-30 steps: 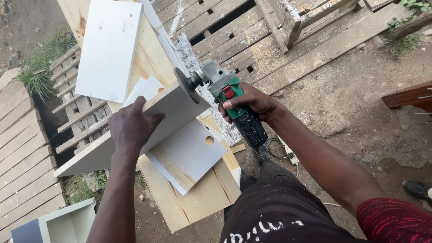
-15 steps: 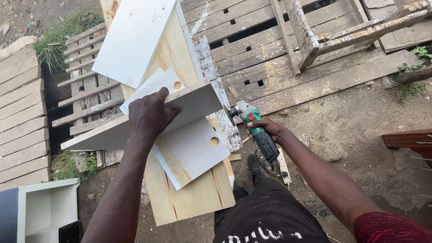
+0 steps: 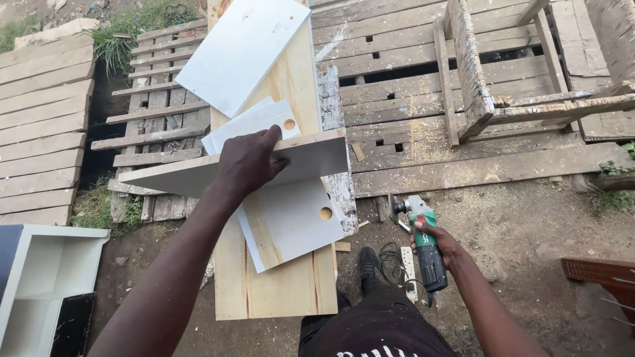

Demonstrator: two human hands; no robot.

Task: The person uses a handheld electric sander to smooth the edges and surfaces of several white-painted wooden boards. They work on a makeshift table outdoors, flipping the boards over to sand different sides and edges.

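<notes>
Left fingers (image 3: 268,142) clamped over the top edge of a white board (image 3: 311,158), held on edge above the surface (image 3: 278,291). Right fingers (image 3: 442,233) wrapped tight round the green angle grinder (image 3: 423,241), held low and well off to the right. Below the left fingers, a white panel with a hole (image 3: 291,221); beyond them, another white sheet (image 3: 241,49). Judged best: kept the board firmly steadied, disc pointed away from the shoe (image 3: 368,264) and cable (image 3: 395,264).

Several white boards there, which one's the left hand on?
The long white board lying crosswise, left hand on its top edge. The other white panels lie flat, untouched.
</notes>
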